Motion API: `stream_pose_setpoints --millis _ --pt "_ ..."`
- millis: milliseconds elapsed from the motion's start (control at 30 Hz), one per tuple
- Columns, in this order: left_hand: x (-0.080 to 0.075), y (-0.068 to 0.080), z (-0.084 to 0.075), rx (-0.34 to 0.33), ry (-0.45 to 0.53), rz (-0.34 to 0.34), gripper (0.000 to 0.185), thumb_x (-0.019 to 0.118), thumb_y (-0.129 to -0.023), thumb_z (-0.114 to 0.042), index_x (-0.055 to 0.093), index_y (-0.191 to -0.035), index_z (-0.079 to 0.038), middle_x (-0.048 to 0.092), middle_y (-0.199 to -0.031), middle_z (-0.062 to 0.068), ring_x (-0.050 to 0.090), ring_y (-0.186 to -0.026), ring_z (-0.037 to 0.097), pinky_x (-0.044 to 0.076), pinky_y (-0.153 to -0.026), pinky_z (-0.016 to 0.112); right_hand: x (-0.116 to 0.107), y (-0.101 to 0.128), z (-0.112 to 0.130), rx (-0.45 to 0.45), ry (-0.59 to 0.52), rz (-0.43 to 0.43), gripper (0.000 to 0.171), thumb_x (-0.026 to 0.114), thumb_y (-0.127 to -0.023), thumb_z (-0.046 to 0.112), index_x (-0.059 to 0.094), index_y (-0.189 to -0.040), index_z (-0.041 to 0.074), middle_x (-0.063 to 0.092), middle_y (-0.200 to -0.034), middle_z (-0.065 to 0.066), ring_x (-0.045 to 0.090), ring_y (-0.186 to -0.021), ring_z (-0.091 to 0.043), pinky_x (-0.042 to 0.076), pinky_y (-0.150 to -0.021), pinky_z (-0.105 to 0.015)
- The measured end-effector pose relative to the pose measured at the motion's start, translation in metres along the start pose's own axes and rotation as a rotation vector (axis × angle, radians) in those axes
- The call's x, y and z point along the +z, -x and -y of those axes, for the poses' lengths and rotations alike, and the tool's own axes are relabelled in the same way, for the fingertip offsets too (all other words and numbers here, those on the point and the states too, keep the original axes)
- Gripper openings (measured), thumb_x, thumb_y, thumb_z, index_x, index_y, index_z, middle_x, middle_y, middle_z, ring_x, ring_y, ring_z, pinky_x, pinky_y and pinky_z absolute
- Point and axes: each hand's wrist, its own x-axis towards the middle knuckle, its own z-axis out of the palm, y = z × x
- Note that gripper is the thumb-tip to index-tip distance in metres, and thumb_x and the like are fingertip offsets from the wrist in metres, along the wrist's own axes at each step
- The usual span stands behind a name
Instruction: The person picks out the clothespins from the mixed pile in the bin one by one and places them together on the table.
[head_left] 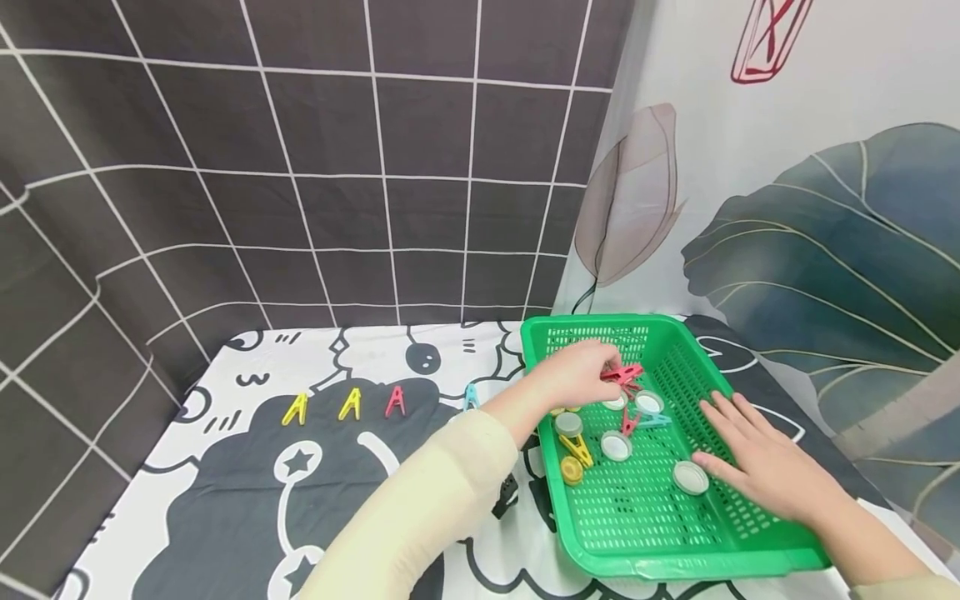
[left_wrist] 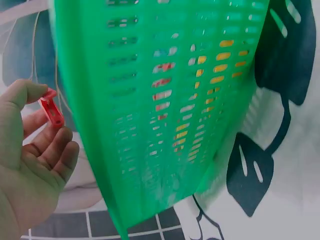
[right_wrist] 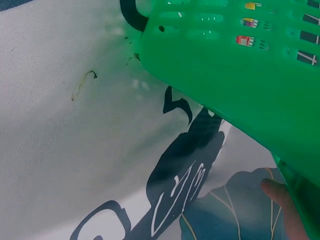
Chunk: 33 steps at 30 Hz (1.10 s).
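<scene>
A green slotted basket (head_left: 705, 546) sits on the patterned cloth at the right. My left hand (head_left: 581, 373) reaches over its left wall and pinches a red clothespin (head_left: 622, 374) between thumb and fingers; the left wrist view shows the same red clothespin (left_wrist: 51, 110) in my left hand (left_wrist: 37, 155) beside the basket wall (left_wrist: 160, 100). My right hand (head_left: 757, 454) lies flat with straight fingers on the basket's right side, its fingertips (head_left: 701, 460) touching a white bottle cap (head_left: 690, 477). More caps and pins lie in the basket.
On the cloth left of the basket stand two yellow pins (head_left: 296, 409), a red pin (head_left: 395, 402) and a light blue pin (head_left: 471, 395) in a row. A dark tiled wall is behind; a leaf-print curtain (head_left: 825, 208) hangs at the right.
</scene>
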Motion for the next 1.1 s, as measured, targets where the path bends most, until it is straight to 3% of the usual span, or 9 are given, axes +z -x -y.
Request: stream_pose_setpoints --millis 133,233,433,533,767,967,1100 --pt "-0.008 0.004 0.008 -0.006 0.003 -0.044 0.019 0.064 -0.083 -0.022 0.060 -0.101 -0.015 0.052 -0.086 -0.006 0.048 -0.078 0.009 0.039 -0.063 0.018 0.002 0.001 -0.002 -0.008 0.009 -0.017 0.072 0.053 -0.094 0.041 0.028 -0.144 -0.004 0.023 -0.147 -0.028 -0.009 -0.141 -0.029 -0.017 -0.104 -0.028" --pt "-0.015 0.009 0.015 -0.020 0.016 -0.084 0.020 0.064 -0.084 -0.024 0.060 -0.101 -0.015 0.052 -0.087 -0.005 0.048 -0.078 0.010 0.040 -0.063 0.019 0.001 0.002 -0.003 -0.012 0.011 -0.022 0.072 0.053 -0.094 0.041 0.027 -0.144 -0.003 0.023 -0.147 -0.028 -0.009 -0.141 -0.028 -0.015 -0.107 -0.033" --pt "-0.025 0.023 0.033 -0.076 0.089 -0.165 0.021 0.064 -0.084 -0.024 0.060 -0.102 -0.013 0.053 -0.090 -0.003 0.049 -0.082 0.011 0.042 -0.067 0.021 -0.001 -0.001 -0.005 -0.030 0.023 -0.046 0.072 0.054 -0.093 0.040 0.028 -0.144 -0.004 0.024 -0.147 -0.028 -0.009 -0.141 -0.028 -0.018 -0.104 -0.025" --pt "-0.027 0.031 0.043 -0.096 0.132 -0.214 0.019 0.064 -0.083 -0.022 0.061 -0.099 -0.012 0.054 -0.087 -0.002 0.050 -0.080 0.011 0.043 -0.066 0.021 -0.001 -0.001 -0.005 -0.026 0.014 -0.040 0.072 0.054 -0.093 0.040 0.028 -0.144 -0.004 0.023 -0.147 -0.028 -0.008 -0.141 -0.029 -0.017 -0.105 -0.028" --pt "-0.024 0.060 0.065 -0.190 0.171 -0.367 0.015 0.064 -0.080 -0.021 0.064 -0.092 -0.012 0.054 -0.081 -0.002 0.050 -0.075 0.013 0.043 -0.063 0.024 0.002 0.000 -0.003 -0.014 -0.006 -0.009 0.072 0.053 -0.094 0.041 0.026 -0.145 -0.003 0.020 -0.149 -0.027 -0.010 -0.141 -0.029 -0.010 -0.109 -0.045" --pt "-0.018 0.085 0.086 -0.243 0.186 -0.465 0.009 0.062 -0.080 -0.020 0.063 -0.082 -0.011 0.052 -0.075 -0.001 0.050 -0.072 0.014 0.042 -0.061 0.027 0.003 0.001 -0.004 -0.029 -0.004 -0.027 0.072 0.054 -0.094 0.039 0.027 -0.144 -0.004 0.022 -0.148 -0.028 -0.008 -0.141 -0.030 -0.015 -0.107 -0.035" --pt "-0.017 0.101 0.100 -0.278 0.174 -0.503 0.012 0.063 -0.080 -0.020 0.065 -0.086 -0.010 0.054 -0.077 -0.001 0.052 -0.072 0.015 0.043 -0.064 0.030 0.003 0.001 -0.004 -0.028 -0.008 -0.025 0.072 0.054 -0.093 0.039 0.027 -0.144 -0.004 0.022 -0.147 -0.028 -0.009 -0.141 -0.029 -0.017 -0.106 -0.031"
